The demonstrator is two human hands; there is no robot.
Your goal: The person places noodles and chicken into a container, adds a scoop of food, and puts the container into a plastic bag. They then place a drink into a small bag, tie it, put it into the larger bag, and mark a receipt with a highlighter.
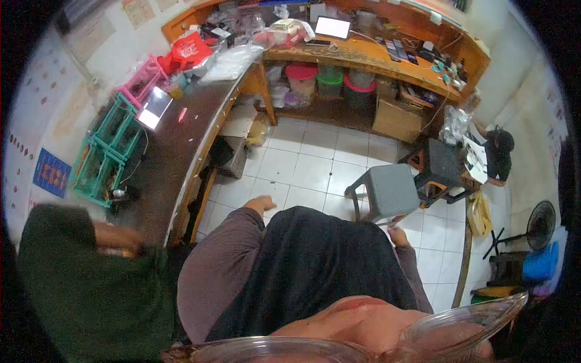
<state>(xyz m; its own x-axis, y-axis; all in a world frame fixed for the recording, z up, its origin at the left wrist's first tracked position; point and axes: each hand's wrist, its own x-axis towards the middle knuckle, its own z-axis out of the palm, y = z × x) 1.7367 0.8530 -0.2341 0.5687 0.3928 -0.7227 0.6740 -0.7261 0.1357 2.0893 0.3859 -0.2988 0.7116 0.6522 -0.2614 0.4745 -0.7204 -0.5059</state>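
My left hand (260, 204), at the end of a brown sleeve, hangs over the white tiled floor (313, 171). Its fingers look loosely apart, with nothing visible in them. On the other side of my dark clothing, my right hand (398, 236) is just below the seat of a grey stool (392, 186). Its small, partly seen fingers appear apart and hold no visible object. Whether it touches the stool is unclear.
Another person's green sleeve (91, 290) is at lower left, beside a dark counter (175, 145) with teal baskets (100, 172) and a lit tablet (155, 109). A cluttered wooden desk (363, 63) spans the back. A second person (500, 154) and a fan (540, 225) are right.
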